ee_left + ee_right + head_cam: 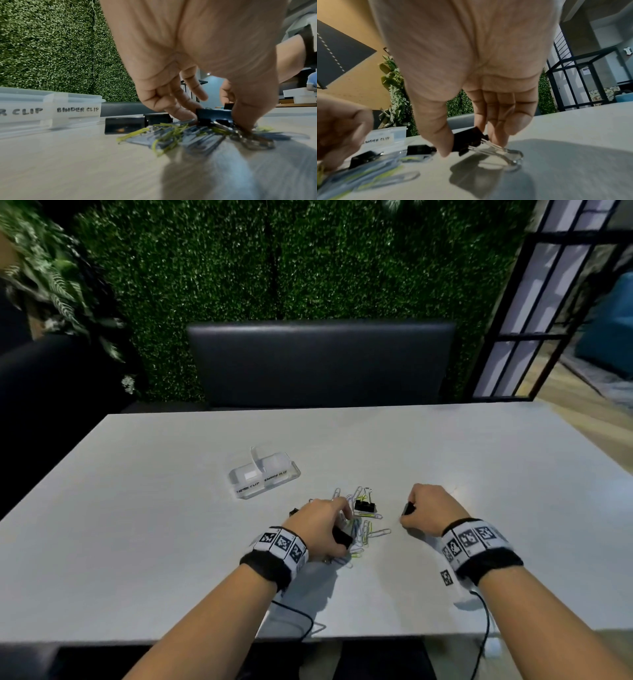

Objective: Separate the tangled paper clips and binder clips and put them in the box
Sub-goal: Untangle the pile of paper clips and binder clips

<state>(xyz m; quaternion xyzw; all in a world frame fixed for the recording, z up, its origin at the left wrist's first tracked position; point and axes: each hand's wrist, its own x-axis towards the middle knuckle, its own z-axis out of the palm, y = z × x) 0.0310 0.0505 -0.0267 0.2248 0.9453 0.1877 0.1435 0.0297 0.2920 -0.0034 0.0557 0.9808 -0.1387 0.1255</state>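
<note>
A tangle of blue, yellow and silver paper clips (363, 530) (173, 134) lies mid-table with black binder clips among it. My left hand (325, 523) (214, 115) pinches one black binder clip (342, 537) (213, 116) in the pile between thumb and fingers. My right hand (428, 508) (471, 142), to the right of the pile, pinches another black binder clip (408, 509) (467, 140), its wire handles touching the table. A further binder clip (363, 505) stands in the pile. The clear two-compartment box (263, 475) (51, 108), labelled PAPER CLIP and BINDER CLIP, sits behind and left of the pile.
The white table (171, 542) stretches wide on both sides of the pile. Two more black binder clips (125, 125) lie between box and pile. A dark bench (322, 361) stands behind the table against a green hedge wall. Wrist cables (298, 614) trail over the near edge.
</note>
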